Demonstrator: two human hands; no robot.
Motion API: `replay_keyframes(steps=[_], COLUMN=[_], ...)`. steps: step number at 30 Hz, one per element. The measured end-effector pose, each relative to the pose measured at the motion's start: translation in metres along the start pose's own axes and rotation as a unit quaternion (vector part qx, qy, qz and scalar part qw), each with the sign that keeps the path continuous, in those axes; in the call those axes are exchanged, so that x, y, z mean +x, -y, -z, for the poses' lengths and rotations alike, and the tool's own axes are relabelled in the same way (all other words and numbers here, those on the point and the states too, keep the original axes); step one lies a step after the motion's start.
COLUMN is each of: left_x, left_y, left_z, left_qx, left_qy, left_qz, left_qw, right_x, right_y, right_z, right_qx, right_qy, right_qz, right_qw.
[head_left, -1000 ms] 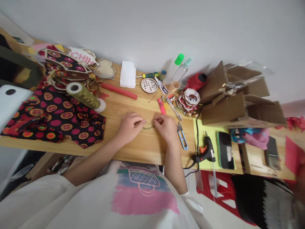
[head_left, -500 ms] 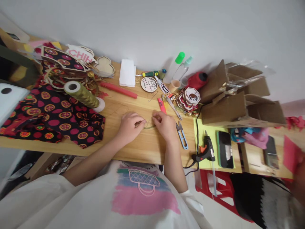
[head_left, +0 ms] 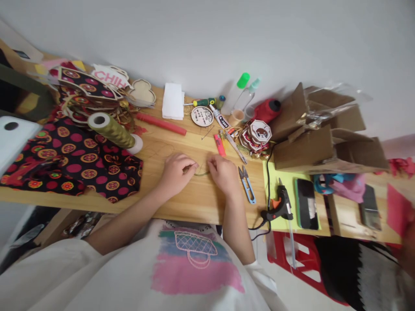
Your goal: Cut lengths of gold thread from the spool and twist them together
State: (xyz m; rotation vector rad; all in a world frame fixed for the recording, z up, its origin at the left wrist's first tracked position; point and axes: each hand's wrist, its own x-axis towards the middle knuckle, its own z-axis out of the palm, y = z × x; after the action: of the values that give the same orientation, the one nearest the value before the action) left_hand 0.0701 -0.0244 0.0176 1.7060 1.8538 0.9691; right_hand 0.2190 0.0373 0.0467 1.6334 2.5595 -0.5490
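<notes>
A thin olive-green cord [head_left: 202, 174] spans the short gap between my hands, low over the wooden table [head_left: 194, 203]. My left hand [head_left: 177, 172] pinches one side of it between thumb and fingertips. On the other side my right hand [head_left: 223, 172] is closed, with curled fingers on the cord; the exact grip is hidden. Blue-handled thread snips [head_left: 248, 185] lie just right of my right hand. Loose fine thread [head_left: 158, 149] runs across the wood beyond my left hand, and a pink lighter [head_left: 219, 145] lies beyond my right.
At left, a spool of olive thread [head_left: 112, 129] stands on black patterned fabric [head_left: 87, 160]. A red stick [head_left: 162, 124], glue tube [head_left: 221, 118] and bottles [head_left: 238, 95] line the back. Right are a cardboard box [head_left: 304, 151], glue gun [head_left: 281, 205] and phone [head_left: 306, 203].
My hands stay almost in place, still closed on the cord. The right hand seems turned slightly, its fingers more curled. The whole view has shifted slightly.
</notes>
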Motion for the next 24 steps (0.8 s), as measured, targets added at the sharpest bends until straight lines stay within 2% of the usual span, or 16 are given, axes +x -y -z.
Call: replay_keyframes(steps=[8,18,24], left_x=[0.000,-0.001,-0.001], left_y=[-0.001,0.000,0.001], left_z=[0.000,-0.001,-0.001], left_qx=[-0.003,0.007,0.005], left_qy=[0.007,0.002,0.001], left_qz=[0.004,-0.001,-0.009], left_qw=[1.000,1.000,1.000], right_x=[0.000,0.019,0.029], right_y=[-0.002,0.012,0.017], right_z=[0.003,0.028,0.033], right_qx=[0.015,-0.146,-0.175], right_qy=[-0.005,0.066,0.095], right_qz=[-0.011,0.025,0.063], right_qw=[1.000,0.987,0.978])
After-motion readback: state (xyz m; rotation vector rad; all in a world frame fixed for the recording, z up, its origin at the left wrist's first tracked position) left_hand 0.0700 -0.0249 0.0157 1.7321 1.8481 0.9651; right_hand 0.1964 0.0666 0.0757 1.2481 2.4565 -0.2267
